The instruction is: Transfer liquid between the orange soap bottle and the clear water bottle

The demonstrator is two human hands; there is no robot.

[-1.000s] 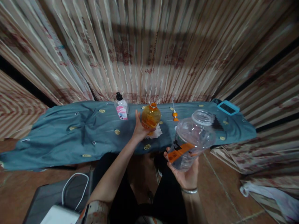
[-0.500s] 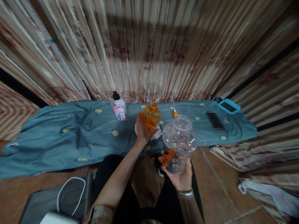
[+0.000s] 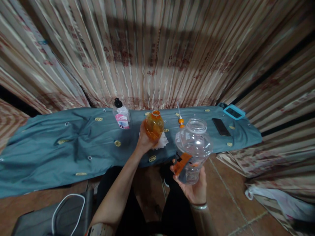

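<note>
From the head view we see our left hand (image 3: 144, 141) wrapped around the back of a small round bottle of amber plastic with an open orange neck (image 3: 154, 125). The fingers are closed on its belly, and the bottle stands roughly upright, lifted just above a crumpled white tissue (image 3: 162, 142). The tissue lies on a long table draped in a grey-blue cloth with small yellow motifs (image 3: 61, 147).

Our right hand (image 3: 194, 186), with a thin silver bangle (image 3: 199, 206) at the wrist, is clamped from below on a large clear plastic jar with a wide open mouth and an orange label (image 3: 193, 149). We hold the jar in the air at the near edge of the table, to the right of the amber bottle and nearer to us. It tilts slightly, with its mouth pointing up and away. The two containers are near each other but do not touch.

Farther left on the cloth stands a clear pump bottle with a black top and a pink label (image 3: 121, 114). Beyond the jar lies a small orange-tipped nozzle with a thin white tube (image 3: 180, 119). To the far right rest a black phone (image 3: 221, 127) and a device in a light-blue case (image 3: 234, 111). Striped beige curtains (image 3: 157, 55) hang behind the table.
</note>
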